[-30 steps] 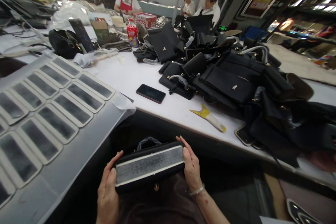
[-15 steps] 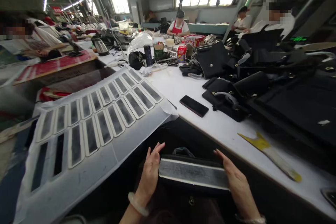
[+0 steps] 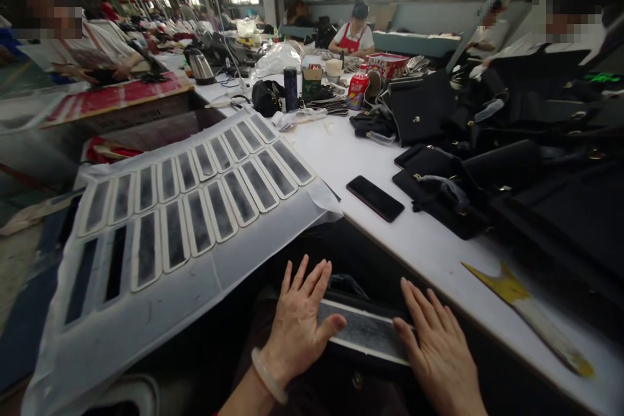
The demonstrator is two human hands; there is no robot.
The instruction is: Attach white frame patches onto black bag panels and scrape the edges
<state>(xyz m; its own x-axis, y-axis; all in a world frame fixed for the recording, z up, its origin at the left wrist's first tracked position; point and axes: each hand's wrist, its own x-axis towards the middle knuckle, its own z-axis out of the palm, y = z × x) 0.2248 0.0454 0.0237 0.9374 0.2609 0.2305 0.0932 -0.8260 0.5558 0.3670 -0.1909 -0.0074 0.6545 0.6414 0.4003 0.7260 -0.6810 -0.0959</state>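
Hands [image 3: 368, 331] spread flat, palms down, thumbs inward, over black bag's panel [image 3: 365, 330]

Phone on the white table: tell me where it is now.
In the head view, the phone lies just right of centre on the white table, between the sheet of pale-rimmed strips and the black bags.

Black phone [image 3: 375, 198], grey panel [image 3: 365, 330] edged white, red-and-white bottle [image 3: 357, 88]
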